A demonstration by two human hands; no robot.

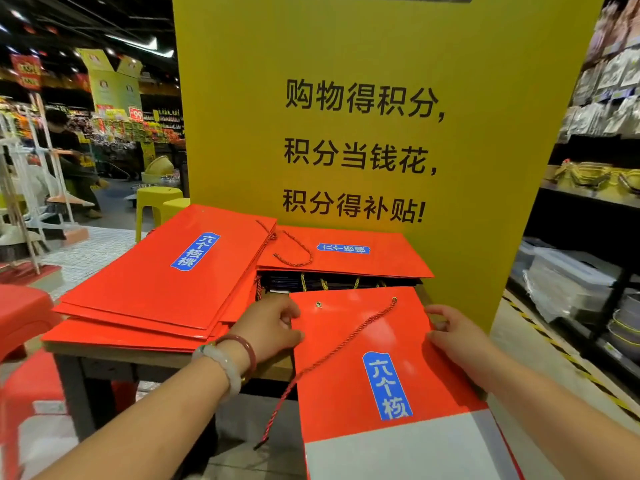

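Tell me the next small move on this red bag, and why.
Probably the left hand should release the flat red paper bag and fetch the twisted red cord's loose end: it hangs from the right metal eyelet only; the left eyelet is empty.

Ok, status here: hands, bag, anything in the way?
Left hand and right hand grip the red bag by its side edges. Bag flat, cord handle dangling. Stacked bags lie alongside.
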